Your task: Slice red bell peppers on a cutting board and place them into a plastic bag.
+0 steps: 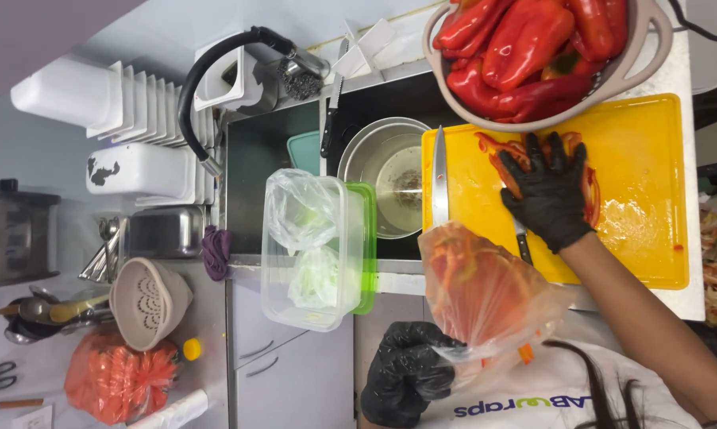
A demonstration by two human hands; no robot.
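Observation:
My left hand point(406, 377), in a black glove, grips the neck of a clear plastic bag point(478, 294) that holds red pepper pieces, in front of my body. My right hand point(551, 195), also black-gloved, lies flat with spread fingers on red pepper strips point(501, 159) on a wet yellow cutting board point(636, 199). A dark knife handle point(524, 242) shows just below that palm. A long knife blade point(439, 175) lies along the board's left edge.
A beige colander point(644, 56) full of whole red peppers sits at the board's far edge. Left of the board a sink holds a steel bowl point(382, 171). A clear tub point(311, 254) with a bag stands on the counter. Further left are a perforated bowl point(148, 302) and an orange bag point(116, 381).

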